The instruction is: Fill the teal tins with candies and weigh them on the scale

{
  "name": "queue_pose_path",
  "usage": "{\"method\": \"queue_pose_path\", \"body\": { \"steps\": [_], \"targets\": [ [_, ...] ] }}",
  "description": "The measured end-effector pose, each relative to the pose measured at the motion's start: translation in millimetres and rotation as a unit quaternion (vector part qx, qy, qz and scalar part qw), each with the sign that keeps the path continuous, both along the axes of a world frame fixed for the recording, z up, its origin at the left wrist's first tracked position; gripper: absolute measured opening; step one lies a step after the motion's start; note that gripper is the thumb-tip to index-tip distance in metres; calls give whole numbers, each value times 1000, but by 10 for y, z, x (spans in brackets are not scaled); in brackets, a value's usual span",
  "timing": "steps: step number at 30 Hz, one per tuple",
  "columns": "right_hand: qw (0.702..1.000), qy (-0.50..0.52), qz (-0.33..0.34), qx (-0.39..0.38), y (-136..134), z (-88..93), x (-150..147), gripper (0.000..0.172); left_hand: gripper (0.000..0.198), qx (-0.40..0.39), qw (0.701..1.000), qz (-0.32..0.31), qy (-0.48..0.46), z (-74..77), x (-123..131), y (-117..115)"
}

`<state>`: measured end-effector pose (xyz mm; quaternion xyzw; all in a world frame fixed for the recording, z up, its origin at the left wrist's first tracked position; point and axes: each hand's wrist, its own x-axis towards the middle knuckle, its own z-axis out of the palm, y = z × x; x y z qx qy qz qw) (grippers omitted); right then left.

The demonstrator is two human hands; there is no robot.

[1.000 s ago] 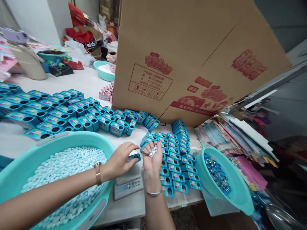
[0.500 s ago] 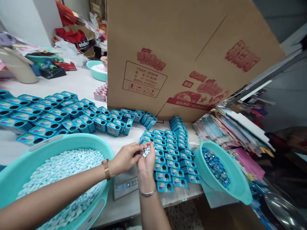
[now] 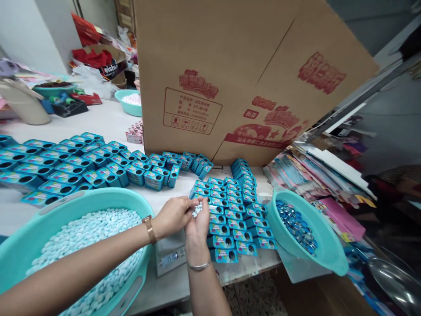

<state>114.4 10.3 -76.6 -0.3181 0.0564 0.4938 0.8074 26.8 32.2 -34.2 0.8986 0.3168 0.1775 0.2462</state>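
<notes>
My right hand (image 3: 197,226), palm up with a metal bangle at its wrist, is cupped around a small heap of pale blue candies (image 3: 197,210). Against its fingers, my left hand (image 3: 173,216) is closed with the fingertips together at the edge of the heap; whatever they pinch is hidden. Under the hands lies a digital scale (image 3: 173,259), partly covered, with a lit display. Blue candy tins (image 3: 223,229) with round holes in their tops stand in rows just right of my hands. Below my left forearm, a large turquoise basin (image 3: 130,199) holds many of the same candies.
More blue tins (image 3: 67,177) fill the table's left side. A tall cardboard carton (image 3: 204,57) stands behind. At the right, a turquoise basin (image 3: 329,245) of shiny blue-and-silver pieces overhangs the table edge, beside stacked printed sheets (image 3: 315,175). A small basin (image 3: 130,107) sits farther back.
The view has shifted slightly. Both hands stay together over the scale, with the candies still in my right palm.
</notes>
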Motion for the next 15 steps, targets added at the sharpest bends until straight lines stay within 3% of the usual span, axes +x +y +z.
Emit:
{"method": "queue_pose_path", "body": {
  "steps": [7,15],
  "targets": [
    [1000,5,-9,0,-14,109,10,24,26,40,999,-10,34,113,51,-3],
    [999,32,-21,4,-38,155,-5,20,14,2,999,-35,20,143,11,6]
  ]
}}
